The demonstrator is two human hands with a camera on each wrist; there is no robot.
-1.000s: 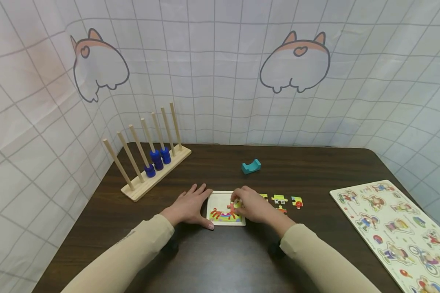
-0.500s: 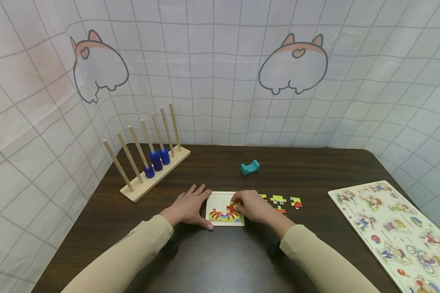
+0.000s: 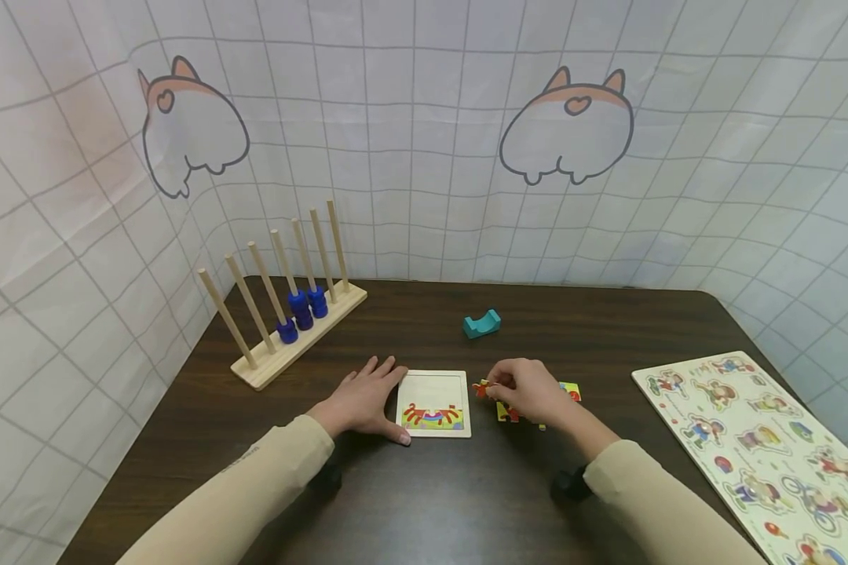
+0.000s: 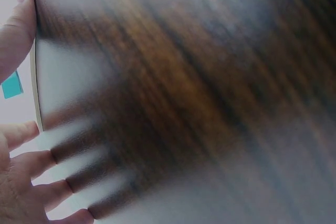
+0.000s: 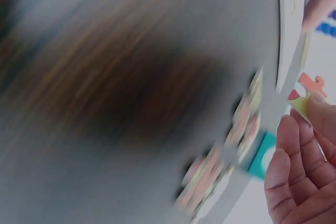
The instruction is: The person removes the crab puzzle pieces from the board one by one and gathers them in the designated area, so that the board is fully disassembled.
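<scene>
A white-framed puzzle tray (image 3: pixel 433 383) lies on the dark table, its bottom row filled with red, yellow and purple pieces. My left hand (image 3: pixel 363 399) rests spread at the tray's left side, forefinger and thumb touching its frame. To the right of the tray, my right hand (image 3: pixel 530 388) pinches a red and yellow puzzle piece (image 3: pixel 484 388) between thumb and fingers, lifted off the table. In the right wrist view that puzzle piece (image 5: pixel 312 85) shows at the fingertips. Loose puzzle pieces (image 3: pixel 512 413) lie under and beside the right hand, partly hidden by it.
Behind the tray sits a teal curved block (image 3: pixel 482 323). A wooden peg rack (image 3: pixel 272 362) with several blue rings stands at the back left. On the right lies a large picture board (image 3: pixel 749 439). A white gridded curtain (image 3: pixel 424 157) hangs behind the table.
My right hand has moved right, away from the tray, with the red and yellow puzzle piece lifted out. The left hand stays at the tray's left side.
</scene>
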